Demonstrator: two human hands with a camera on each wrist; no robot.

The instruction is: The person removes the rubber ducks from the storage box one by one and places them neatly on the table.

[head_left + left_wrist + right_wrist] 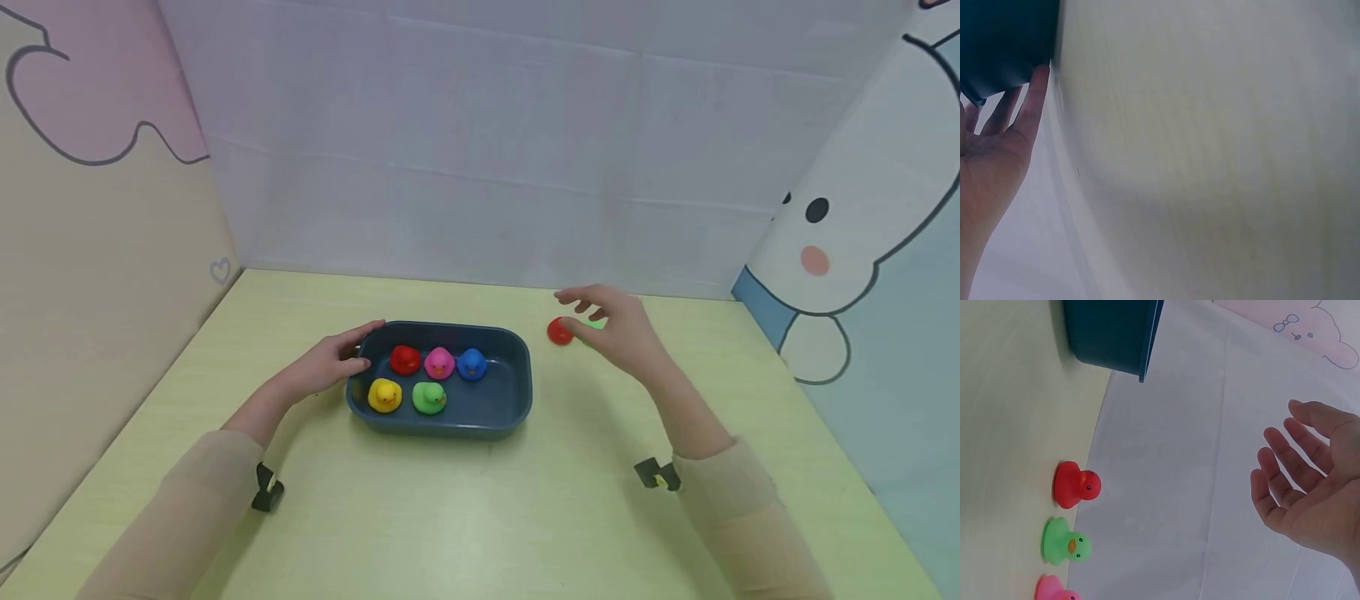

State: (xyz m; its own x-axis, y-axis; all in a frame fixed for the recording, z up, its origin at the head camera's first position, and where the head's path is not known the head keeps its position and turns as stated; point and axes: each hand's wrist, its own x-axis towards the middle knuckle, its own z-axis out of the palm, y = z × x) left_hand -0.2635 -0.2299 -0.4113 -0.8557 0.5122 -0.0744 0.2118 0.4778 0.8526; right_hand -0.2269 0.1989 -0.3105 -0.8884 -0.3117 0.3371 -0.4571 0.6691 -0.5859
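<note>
A dark blue plastic tub sits on the table, with rubber ducks in it. At the back are a red duck, a pink duck and a blue duck; in front, a yellow duck and a green duck. My left hand grips the tub's left end, thumb over the rim and fingers outside. My right hand hovers, holding nothing, its fingers loosely bent, above another red duck and another green duck. Beside these stands another pink duck, hidden in the head view.
The pale wooden table runs back to a white cloth wall. Patterned panels stand at both sides, the right one with a cartoon figure. Small black clips show at both cuffs.
</note>
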